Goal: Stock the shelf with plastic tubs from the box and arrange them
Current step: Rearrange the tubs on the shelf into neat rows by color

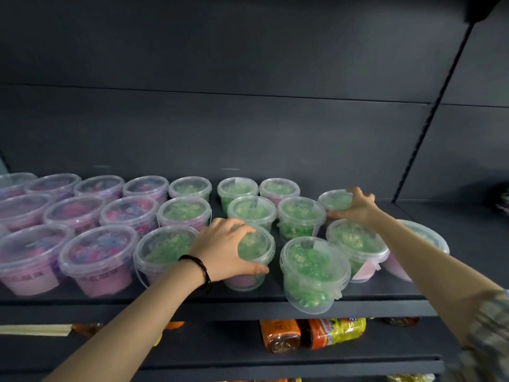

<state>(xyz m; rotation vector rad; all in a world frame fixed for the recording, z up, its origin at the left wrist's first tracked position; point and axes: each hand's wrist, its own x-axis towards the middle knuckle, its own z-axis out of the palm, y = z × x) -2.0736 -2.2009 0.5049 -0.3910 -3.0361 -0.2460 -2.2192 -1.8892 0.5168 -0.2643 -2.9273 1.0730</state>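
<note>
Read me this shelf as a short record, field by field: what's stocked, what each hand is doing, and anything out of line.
shelf: dark metal shelf with rows of clear lidded plastic tubs
left group: tubs with pink and purple contents
right group: tubs with green contents
left hand: grips a front-row green tub from above
right hand: grips a back-row green tub by its lid
out of line: tilted green tub, apparently overhanging the front edge
below: orange and yellow packets on the lower shelf
</note>
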